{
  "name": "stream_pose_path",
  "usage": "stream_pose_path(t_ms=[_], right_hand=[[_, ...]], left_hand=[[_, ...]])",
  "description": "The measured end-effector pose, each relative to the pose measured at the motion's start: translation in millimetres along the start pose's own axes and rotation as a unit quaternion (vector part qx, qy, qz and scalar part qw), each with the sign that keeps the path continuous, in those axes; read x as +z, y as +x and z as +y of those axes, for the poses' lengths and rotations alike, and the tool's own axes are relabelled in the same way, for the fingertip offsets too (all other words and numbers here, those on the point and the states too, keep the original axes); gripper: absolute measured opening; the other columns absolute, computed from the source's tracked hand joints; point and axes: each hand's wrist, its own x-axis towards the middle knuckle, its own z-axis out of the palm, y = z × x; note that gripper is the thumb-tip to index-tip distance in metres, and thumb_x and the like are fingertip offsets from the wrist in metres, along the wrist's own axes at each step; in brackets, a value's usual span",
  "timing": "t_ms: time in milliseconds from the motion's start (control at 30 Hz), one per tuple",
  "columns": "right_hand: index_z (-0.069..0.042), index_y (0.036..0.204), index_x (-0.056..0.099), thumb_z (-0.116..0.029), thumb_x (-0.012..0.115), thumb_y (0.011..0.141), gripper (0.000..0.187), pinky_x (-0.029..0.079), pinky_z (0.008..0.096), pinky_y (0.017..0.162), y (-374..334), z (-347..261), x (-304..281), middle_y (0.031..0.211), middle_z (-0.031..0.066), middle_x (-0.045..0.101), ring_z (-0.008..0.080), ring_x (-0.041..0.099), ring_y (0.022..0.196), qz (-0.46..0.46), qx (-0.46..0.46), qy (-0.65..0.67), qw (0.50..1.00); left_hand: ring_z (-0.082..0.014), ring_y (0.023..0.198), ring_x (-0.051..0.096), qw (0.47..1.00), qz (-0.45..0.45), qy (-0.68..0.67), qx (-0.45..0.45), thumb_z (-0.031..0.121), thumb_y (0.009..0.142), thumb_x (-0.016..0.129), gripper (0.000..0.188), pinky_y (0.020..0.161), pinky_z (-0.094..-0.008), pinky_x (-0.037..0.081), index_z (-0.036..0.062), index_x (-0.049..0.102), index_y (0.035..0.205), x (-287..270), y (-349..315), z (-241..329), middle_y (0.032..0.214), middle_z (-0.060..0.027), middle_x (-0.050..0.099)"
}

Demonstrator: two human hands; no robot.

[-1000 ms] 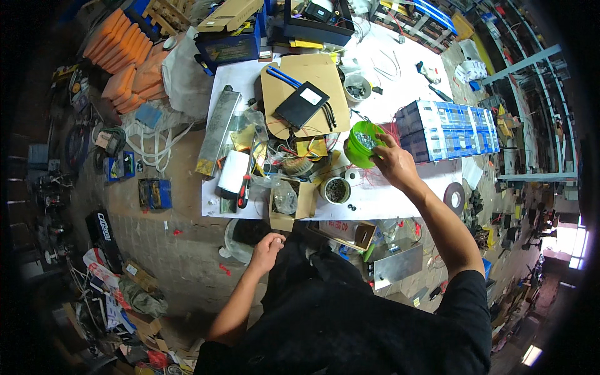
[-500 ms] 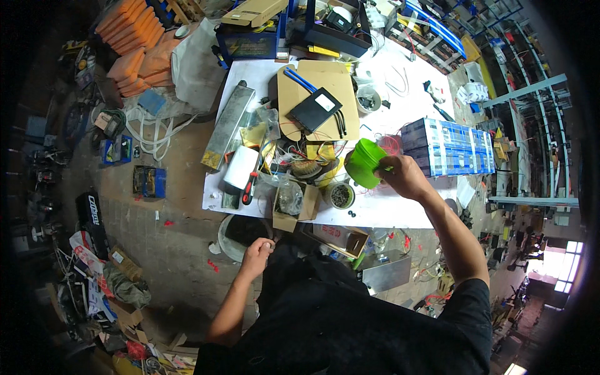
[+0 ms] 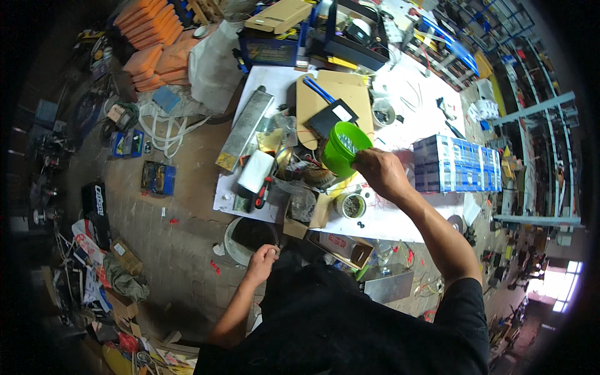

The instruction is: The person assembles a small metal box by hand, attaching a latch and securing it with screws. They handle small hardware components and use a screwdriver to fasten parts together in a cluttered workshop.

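Note:
My right hand grips a bright green plastic bucket by its rim, holding it above the table. Small silvery metal pieces show inside, too small to name. Below it stands a pale tub of small dark metal parts. My left hand is closed in front of my body, over the edge of a round grey-white bucket; whatever its fingers hold is hidden. Behind the green bucket, a black flat box with blue and black leads lies on a cardboard sheet.
A red-and-black screwdriver, a white box and a long grey metal bar lie on the left of the white table. A blue taped battery pack stands at right. An open carton sits at the near edge.
The green bucket has come up and leftward in my right hand, its mouth now showing metal pieces inside. The whole view has shifted slightly. My left hand stays closed near the round bucket.

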Motion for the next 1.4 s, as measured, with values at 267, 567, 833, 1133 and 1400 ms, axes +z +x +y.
stream_pose_path(t_ms=[267,567,833,1133,1400], right_hand=[[-0.006,0.093,0.063,-0.021,0.065,0.093,0.015,0.05,0.0484,0.068,144.8,4.5,60.6,0.086,0.0172,0.062,0.0409,0.063,0.08,0.047,-0.124,-0.05,0.99],[-0.008,0.092,0.066,-0.03,0.062,0.093,0.022,0.053,0.0523,0.07,318.9,68.1,170.0,0.092,0.0184,0.068,0.0412,0.068,0.084,0.092,-0.052,-0.158,0.982],[-0.008,0.096,0.073,-0.031,0.063,0.092,0.025,0.056,0.0528,0.074,368.7,104.8,222.0,0.096,0.0227,0.072,0.0424,0.07,0.088,0.022,0.022,-0.173,0.984],[-0.005,0.114,0.07,-0.022,0.067,0.093,0.027,0.056,0.0414,0.074,249.4,46.7,122.0,0.1,0.0169,0.073,0.0369,0.071,0.084,0.152,-0.109,0.067,0.98],[0.002,0.112,0.067,-0.008,0.059,0.102,0.017,0.051,0.0253,0.065,-101.0,136.6,52.4,0.084,0.0046,0.065,0.0108,0.06,0.07,0.308,0.239,0.243,0.888]], left_hand=[[-0.0184,0.091,0.069,0.998,0.028,0.006,-0.06,0.027,0.107,0.049,0.031,0.081,-0.0355,0.055,0.0007,0.063,0.118,-22.3,-28.6,-31.4,0.105,-0.0108,0.069],[-0.0185,0.089,0.066,0.987,0.129,0.016,-0.096,0.03,0.103,0.055,0.032,0.08,-0.0343,0.052,0.0008,0.067,0.107,-26.2,-89.0,-143.8,0.095,-0.0097,0.071],[-0.0176,0.084,0.07,0.934,0.221,-0.204,-0.195,0.026,0.099,0.062,0.032,0.076,-0.0327,0.056,-0.0032,0.07,0.108,-8.4,-141.8,-163.5,0.092,-0.0118,0.074],[-0.0176,0.086,0.067,0.981,0.157,-0.015,-0.116,0.021,0.096,0.068,0.022,0.082,-0.033,0.053,0.0015,0.07,0.106,-15.7,-59.0,-53.5,0.095,-0.0112,0.071],[-0.0288,0.087,0.068,0.957,0.086,0.177,0.215,0.009,0.089,0.071,0.01,0.076,-0.0372,0.054,0.0031,0.066,0.097,29.2,56.0,90.9,0.099,-0.0107,0.068]])
